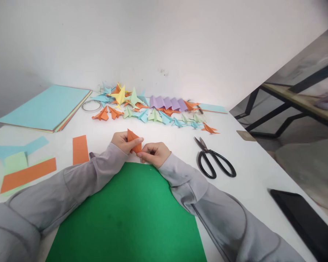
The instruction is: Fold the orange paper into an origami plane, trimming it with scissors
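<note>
Between my two hands is a small folded piece of orange paper with a pointed top. My left hand pinches it, thumb across its front. The fingertips of my right hand are closed on its lower right corner. Both hands are just above the far edge of a green sheet lying on the white table. To the right of my right hand lies a pair of black-handled scissors, blades slightly parted. An orange paper rectangle lies left of my left hand.
Several folded paper figures and a purple pleated strip line the back by the wall. A stack of coloured paper and a tape roll are back left. Paper strips lie left; a black phone-like slab is right.
</note>
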`<state>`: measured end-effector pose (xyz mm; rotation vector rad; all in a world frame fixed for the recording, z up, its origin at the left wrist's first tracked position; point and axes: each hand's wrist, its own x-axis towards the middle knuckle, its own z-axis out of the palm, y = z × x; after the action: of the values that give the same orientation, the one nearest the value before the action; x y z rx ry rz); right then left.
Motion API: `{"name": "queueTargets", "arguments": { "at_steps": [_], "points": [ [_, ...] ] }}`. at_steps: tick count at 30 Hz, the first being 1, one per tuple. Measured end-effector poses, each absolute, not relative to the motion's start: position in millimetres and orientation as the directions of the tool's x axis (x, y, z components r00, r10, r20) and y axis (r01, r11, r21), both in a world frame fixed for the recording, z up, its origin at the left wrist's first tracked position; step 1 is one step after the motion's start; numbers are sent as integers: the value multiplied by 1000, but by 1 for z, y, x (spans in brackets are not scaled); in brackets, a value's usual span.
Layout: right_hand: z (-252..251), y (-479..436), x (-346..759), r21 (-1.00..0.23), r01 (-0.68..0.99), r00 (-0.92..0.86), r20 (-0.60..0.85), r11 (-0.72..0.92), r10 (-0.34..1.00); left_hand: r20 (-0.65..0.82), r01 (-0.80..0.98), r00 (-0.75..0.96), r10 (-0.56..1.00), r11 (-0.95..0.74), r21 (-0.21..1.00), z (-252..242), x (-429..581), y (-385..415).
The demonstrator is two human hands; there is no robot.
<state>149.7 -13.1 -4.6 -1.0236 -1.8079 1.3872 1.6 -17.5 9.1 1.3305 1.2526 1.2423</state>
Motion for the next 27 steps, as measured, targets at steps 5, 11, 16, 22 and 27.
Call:
{"name": "queueTargets", "arguments": {
  "at_steps": [5, 11, 16, 22, 27],
  "points": [
    [-3, -14, 149, -972, 203, -502, 5, 123, 865, 55, 99, -97, 994, -45, 994, 13, 2, -18],
    [-4, -11, 151, -985, 143, -507, 9, 94, 862, -16, 57, -143, 990, 25, 998, 12, 2, -14],
    [-7, -8, 146, -987, 139, -485, 2, 79, 874, 42, 92, -104, 994, -33, 995, 11, 8, -13],
    [-9, -7, 138, -999, 44, -378, -22, -6, 925, -14, 40, -41, 999, 15, 999, 10, 11, -4],
    [-5, -3, 140, -998, -45, -308, -23, -39, 951, -100, -123, 79, 992, 109, 986, 6, 7, 2]
  ]
}}
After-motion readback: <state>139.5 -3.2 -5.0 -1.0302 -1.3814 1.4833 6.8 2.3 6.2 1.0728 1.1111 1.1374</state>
